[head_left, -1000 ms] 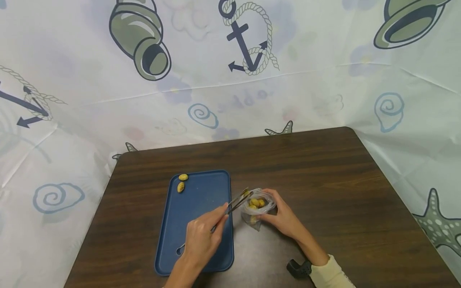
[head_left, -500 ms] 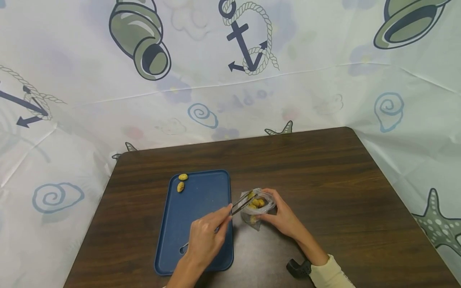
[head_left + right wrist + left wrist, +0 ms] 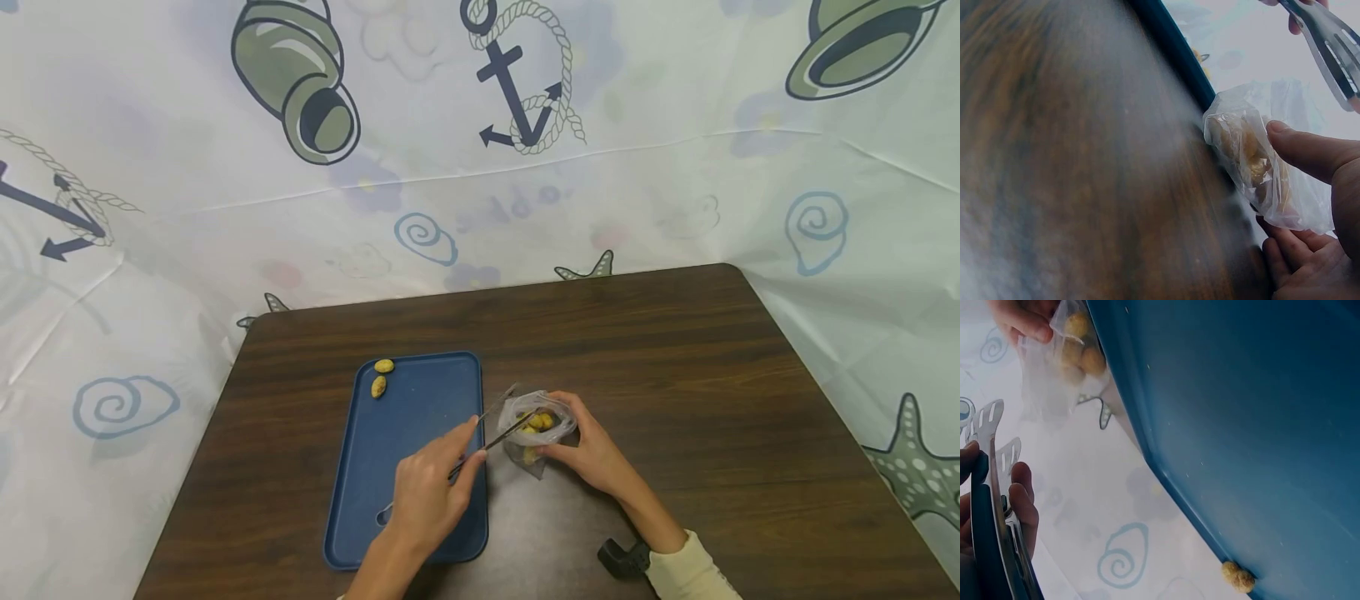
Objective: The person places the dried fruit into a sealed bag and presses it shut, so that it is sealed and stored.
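Observation:
My left hand (image 3: 431, 487) grips metal tongs (image 3: 506, 432) with slotted tips, seen close up in the left wrist view. The tongs are spread apart with nothing between the tips; one tip reaches over the mouth of a clear plastic bag (image 3: 525, 461), the other is beside its rim. My right hand (image 3: 592, 454) holds this bag upright on the table, thumb on one side and fingers on the other. Several oval yellow-brown lumps (image 3: 542, 422) lie inside it. Two similar speckled lumps (image 3: 378, 386) rest in the far left corner of the blue tray (image 3: 420, 417).
The tray lies left of the bag, under my left forearm. A dark wood table (image 3: 660, 350) extends to the right and behind. A patterned cloth (image 3: 637, 192) hangs beyond its back edge. A black wrist device (image 3: 624, 558) is by my right sleeve.
The tongs moved right over the bag holding a yellow lump, then spread apart and let it go into the bag. My right hand and the bag stayed in place.

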Action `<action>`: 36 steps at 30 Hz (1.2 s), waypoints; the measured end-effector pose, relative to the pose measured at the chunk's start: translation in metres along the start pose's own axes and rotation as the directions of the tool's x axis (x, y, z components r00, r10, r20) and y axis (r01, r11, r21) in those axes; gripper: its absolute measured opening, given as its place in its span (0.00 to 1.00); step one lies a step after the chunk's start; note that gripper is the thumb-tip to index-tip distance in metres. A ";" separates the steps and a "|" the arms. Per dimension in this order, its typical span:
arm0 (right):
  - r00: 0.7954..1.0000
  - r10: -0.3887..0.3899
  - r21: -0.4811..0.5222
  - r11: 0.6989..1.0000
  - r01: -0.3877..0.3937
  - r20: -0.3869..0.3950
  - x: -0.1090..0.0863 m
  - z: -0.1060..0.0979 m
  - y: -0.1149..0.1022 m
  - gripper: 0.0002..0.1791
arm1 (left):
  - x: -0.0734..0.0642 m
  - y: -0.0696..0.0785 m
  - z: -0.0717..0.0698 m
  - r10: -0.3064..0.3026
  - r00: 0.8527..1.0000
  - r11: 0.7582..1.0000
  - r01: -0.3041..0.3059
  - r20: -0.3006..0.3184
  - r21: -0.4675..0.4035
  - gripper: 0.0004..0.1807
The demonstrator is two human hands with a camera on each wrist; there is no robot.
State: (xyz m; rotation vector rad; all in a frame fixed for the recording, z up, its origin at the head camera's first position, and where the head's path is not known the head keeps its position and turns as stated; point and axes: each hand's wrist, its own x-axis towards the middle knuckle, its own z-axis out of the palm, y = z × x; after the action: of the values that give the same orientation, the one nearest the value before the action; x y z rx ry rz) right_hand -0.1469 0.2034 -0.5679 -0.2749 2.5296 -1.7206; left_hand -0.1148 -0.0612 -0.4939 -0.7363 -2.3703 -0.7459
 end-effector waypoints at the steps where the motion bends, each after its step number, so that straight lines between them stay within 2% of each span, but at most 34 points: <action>1: 1.000 0.000 -0.002 1.000 0.000 -0.001 0.000 0.000 0.000 0.44 | 0.000 -0.001 -0.001 -0.007 1.000 1.000 0.007 0.001 0.004 0.26; 12: 1.000 -0.016 -0.002 1.000 0.016 -0.003 0.001 0.000 0.002 0.43 | 0.000 -0.010 -0.009 -0.068 0.998 0.994 0.067 0.003 0.085 0.27; 17: 1.000 -0.012 -0.012 1.000 0.011 -0.010 0.001 0.001 0.003 0.43 | -0.001 -0.017 -0.011 -0.101 0.995 0.991 0.101 -0.006 0.087 0.28; 23: 1.000 -0.009 -0.017 1.000 0.009 -0.013 0.001 0.001 0.002 0.43 | -0.001 -0.027 -0.015 -0.102 0.994 0.989 0.106 -0.038 0.105 0.27; 30: 1.000 -0.015 -0.024 1.000 0.014 -0.015 0.001 0.001 0.002 0.43 | 0.000 -0.035 -0.021 -0.177 0.984 0.975 0.180 -0.033 0.129 0.27; 36: 1.000 -0.009 -0.015 1.000 0.009 -0.012 0.001 0.001 0.001 0.43 | -0.002 -0.041 -0.022 -0.205 0.978 0.966 0.208 -0.034 0.151 0.28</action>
State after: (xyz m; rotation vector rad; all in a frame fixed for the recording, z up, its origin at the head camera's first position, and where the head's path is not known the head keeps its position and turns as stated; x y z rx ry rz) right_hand -0.1477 0.2026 -0.5695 -0.2780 2.5548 -1.7128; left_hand -0.1322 -0.1048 -0.4933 -0.4205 -2.4808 -0.6407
